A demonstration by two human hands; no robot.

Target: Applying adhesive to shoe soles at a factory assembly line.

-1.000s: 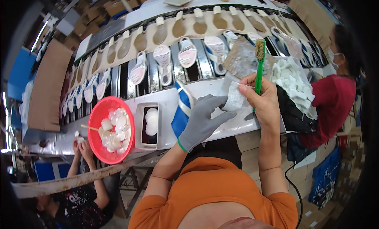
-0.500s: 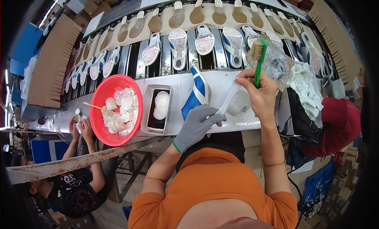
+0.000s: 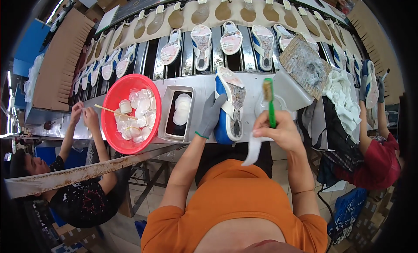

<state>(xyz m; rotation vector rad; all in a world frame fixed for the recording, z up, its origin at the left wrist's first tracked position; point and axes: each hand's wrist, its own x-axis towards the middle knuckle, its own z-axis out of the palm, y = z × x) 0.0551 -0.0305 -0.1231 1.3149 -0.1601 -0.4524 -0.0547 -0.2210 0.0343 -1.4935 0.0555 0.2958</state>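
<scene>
Farthest left of the grip, I see a co-worker's black shirt (image 3: 85, 205) with a red outline and pale specks printed on it; I make out no lettering there. Nearer the grip sits a smooth red bowl (image 3: 107, 122), round and deep, with thin pale discs (image 3: 142, 101) heaped inside and a slender stick (image 3: 114, 112) leaning over its rim. Between bowl and grip stands a whitish open box (image 3: 191, 115), rectangular and dark inside, holding overlapping white rounds (image 3: 181, 109).

My left hand (image 3: 210, 116), in a grey knit glove, is closed around the near side of a sandal (image 3: 229, 105): blue body, white strap, a pale pinkish front and a rough, speckled grey back part. Beyond it, similar sandals (image 3: 231, 38) line up on shiny metal slats (image 3: 246, 46).

Just right of that sandal, my bare right hand (image 3: 278, 130) is closed on a green brush (image 3: 271, 102), tan bristles upward, and pinches a limp white strip (image 3: 253, 151) that hangs down. Behind this hand lies a clear round dish (image 3: 261, 105); farther right come a brown board (image 3: 307, 63) smeared grey, a crumpled heap of white cloth (image 3: 342, 100), and a co-worker's red sleeve (image 3: 374, 159).
</scene>
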